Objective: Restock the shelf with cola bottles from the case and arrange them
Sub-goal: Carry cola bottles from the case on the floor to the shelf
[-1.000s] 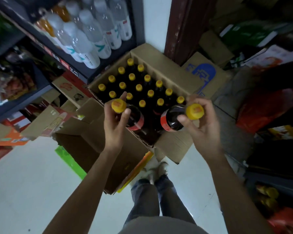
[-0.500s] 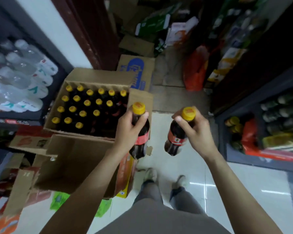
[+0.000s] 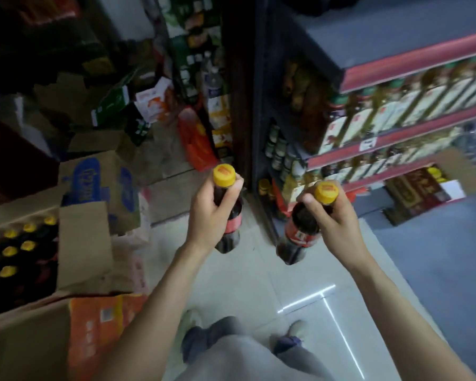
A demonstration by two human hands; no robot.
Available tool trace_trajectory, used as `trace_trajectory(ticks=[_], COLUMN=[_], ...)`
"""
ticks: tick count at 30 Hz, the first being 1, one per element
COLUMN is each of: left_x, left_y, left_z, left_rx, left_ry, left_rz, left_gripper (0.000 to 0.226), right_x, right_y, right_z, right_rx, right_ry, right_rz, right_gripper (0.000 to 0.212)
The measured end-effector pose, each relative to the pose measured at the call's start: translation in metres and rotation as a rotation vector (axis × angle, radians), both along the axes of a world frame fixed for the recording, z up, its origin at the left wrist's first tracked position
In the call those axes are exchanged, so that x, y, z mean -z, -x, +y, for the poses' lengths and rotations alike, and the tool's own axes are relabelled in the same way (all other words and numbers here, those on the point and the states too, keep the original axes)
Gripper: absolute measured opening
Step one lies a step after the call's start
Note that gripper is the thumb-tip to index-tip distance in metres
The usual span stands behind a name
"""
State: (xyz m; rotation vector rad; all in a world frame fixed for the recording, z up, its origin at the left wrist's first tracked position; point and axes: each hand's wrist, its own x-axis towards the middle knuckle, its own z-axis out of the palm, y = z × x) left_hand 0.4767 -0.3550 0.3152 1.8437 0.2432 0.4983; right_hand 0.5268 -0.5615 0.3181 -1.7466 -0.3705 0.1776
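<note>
Turned from case (image 3: 22, 259) toward shelf (image 3: 412, 64); left hand (image 3: 209, 215) grips cola bottle (image 3: 230, 224), right hand (image 3: 338, 224) grips second cola bottle (image 3: 300, 232). Placement next.

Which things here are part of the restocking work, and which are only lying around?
Part of the job:
- left hand holding a cola bottle
- right hand holding a second bottle
- open case of yellow-capped bottles
- shelf unit

Lying about:
- blue-printed carton
- orange bag
- green box
</note>
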Motion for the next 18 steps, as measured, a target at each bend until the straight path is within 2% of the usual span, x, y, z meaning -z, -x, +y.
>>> trace_trajectory(ticks=[5,11,18], left_x=[-0.024,-0.073,-0.108], left_y=[-0.059,-0.137,-0.238], left_z=[-0.124,-0.230,-0.316], left_rx=[0.026,0.218,0.189], left_ry=[0.134,0.011,0.008], left_rz=[-0.114,-0.195,-0.370], left_gripper=[0.015,0.013,0.014], right_x=[-0.035,-0.073,-0.105], right_y=[-0.056,-0.134,-0.227], right_z=[-0.115,-0.225,-0.305], right_rx=[0.011,-0.182,-0.044], right_ry=[0.040,0.155,-0.099], right_rz=[-0.044,-0.119,-0.277], right_gripper=[0.015,0.030,0.020])
